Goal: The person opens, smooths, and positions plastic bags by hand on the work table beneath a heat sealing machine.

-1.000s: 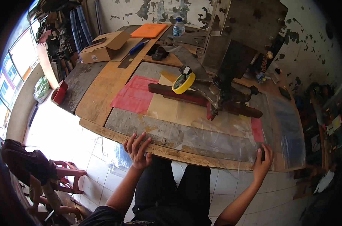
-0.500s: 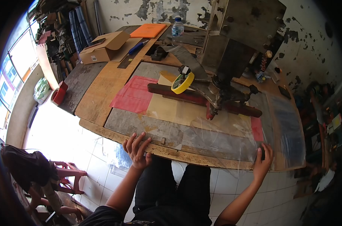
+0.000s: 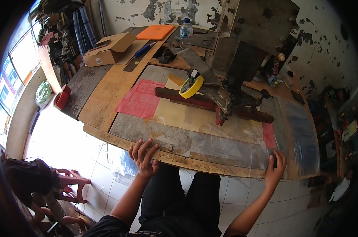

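Your left hand (image 3: 144,158) is resting spread on the bench (image 3: 96,103); your right hand (image 3: 276,166), pinch unclear, is staying at the plastic sheet (image 3: 232,148) below the press (image 3: 246,61), so the sheet is lying unmoved.

The co-worker (image 3: 29,178) at far left has bent lower.

Shirt (image 3: 186,233): black, short-sleeved
Print (image 3: 147,233): small pale marks on the front, too small to read
Left sleeve (image 3: 108,227): black, loose, ending near the elbow
Right sleeve (image 3: 237,236): only a dark sliver showing
Trousers (image 3: 159,197): black, covering both thighs
Left hand (image 3: 144,158): bare, slim fingers
Right hand (image 3: 276,168): bare
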### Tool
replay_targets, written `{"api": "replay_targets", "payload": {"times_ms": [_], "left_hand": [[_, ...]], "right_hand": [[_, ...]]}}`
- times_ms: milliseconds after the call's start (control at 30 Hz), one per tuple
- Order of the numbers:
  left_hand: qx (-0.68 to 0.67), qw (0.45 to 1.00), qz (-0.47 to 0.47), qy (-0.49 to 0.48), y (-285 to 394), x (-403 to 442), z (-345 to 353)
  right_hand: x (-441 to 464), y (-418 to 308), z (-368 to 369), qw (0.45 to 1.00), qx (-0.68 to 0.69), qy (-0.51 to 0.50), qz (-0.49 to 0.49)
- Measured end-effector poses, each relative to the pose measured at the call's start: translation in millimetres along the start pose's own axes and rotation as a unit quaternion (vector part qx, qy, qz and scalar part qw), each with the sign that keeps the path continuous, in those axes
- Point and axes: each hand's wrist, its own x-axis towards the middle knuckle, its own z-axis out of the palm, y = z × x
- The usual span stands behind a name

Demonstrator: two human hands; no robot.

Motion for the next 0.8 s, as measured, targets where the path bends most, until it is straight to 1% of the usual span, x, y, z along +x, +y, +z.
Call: {"api": "replay_targets", "payload": {"times_ms": [467,533,800], "left_hand": [[0.001,1.000,0.003,0.002,-0.3,0.1,0.2],[0.004,1.000,0.003,0.000,-0.9,-0.3,0.3],[0.005,1.000,0.007,0.003,-0.4,0.5,0.0]], "right_hand": [[-0.8,-2.3,-0.3,1.000,0.011,-0.001,0.007],[-0.6,-4.4,-1.0,1.000,0.012,-0.001,0.021],[-0.4,-1.5,0.1,1.000,0.009,0.013,0.011]]}}
